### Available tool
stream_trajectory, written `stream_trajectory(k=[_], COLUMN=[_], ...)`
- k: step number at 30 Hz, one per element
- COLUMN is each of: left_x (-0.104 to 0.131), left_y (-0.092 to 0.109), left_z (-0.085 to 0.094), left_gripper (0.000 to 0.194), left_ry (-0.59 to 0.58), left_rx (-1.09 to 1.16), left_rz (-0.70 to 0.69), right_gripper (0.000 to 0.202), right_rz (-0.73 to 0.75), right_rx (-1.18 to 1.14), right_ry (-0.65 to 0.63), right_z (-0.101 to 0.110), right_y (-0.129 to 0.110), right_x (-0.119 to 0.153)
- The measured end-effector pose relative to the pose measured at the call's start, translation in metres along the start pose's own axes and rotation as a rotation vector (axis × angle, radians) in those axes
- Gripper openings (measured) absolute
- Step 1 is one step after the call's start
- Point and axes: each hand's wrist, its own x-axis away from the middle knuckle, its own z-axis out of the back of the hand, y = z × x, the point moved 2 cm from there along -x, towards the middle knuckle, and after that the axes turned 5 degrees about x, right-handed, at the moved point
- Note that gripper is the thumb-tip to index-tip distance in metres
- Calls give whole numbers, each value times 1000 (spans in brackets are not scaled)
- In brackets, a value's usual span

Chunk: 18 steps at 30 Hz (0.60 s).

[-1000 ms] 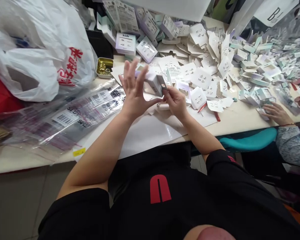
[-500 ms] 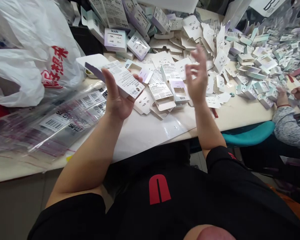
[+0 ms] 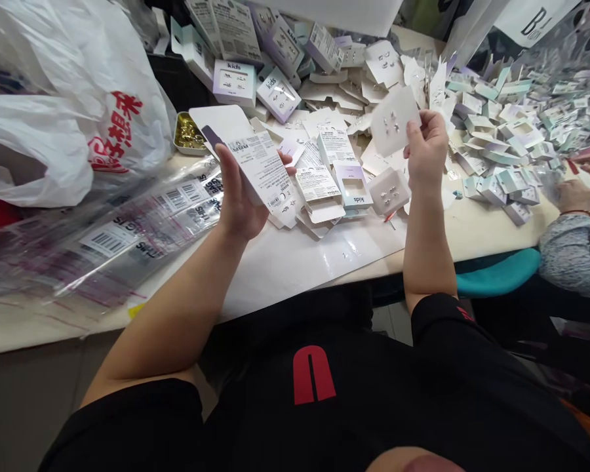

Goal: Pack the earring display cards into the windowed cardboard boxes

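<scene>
Currently | left hand (image 3: pixel 244 208): we grasp white-and-purple cardboard box (image 3: pixel 264 169), flapped end far-left | right hand (image 3: pixel 429 145): we pinch white stud-bearing card (image 3: pixel 382 130), well right of box

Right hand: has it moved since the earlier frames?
Yes. The right hand has moved right, farther from the kids box with the upside-down print, and now holds an earring card.

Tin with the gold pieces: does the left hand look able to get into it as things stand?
Probably not as it is: the left hand is holding a box, whose raised flap partly hides the tin from view. The tin looks open and close by, though.
</scene>
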Motion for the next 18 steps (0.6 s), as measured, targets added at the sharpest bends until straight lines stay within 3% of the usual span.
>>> stream_trajectory(k=[2,5,10,13,18], left_x=[3,3,-2,1,9], left_y=[-1,4,20,25,19], left_z=[-2,-5,-6,-5,-7], left_gripper=[97,97,92,91,110], left_ry=[-13,55,48,83,20], left_rx=[-8,85,-28,-99,-332], left_rz=[23,-27,-66,-55,-118], right_gripper=[64,65,61,66,91], right_rz=[-6,2,8,-31,-161], right_rx=[-96,-249,-539,-655,-880], right_ry=[-59,-166,-128,-233,-514], right_z=[-19,-63,-124,-135,-120], right_y=[-20,-41,-46,-39,-41], right_x=[7,25,56,69,78])
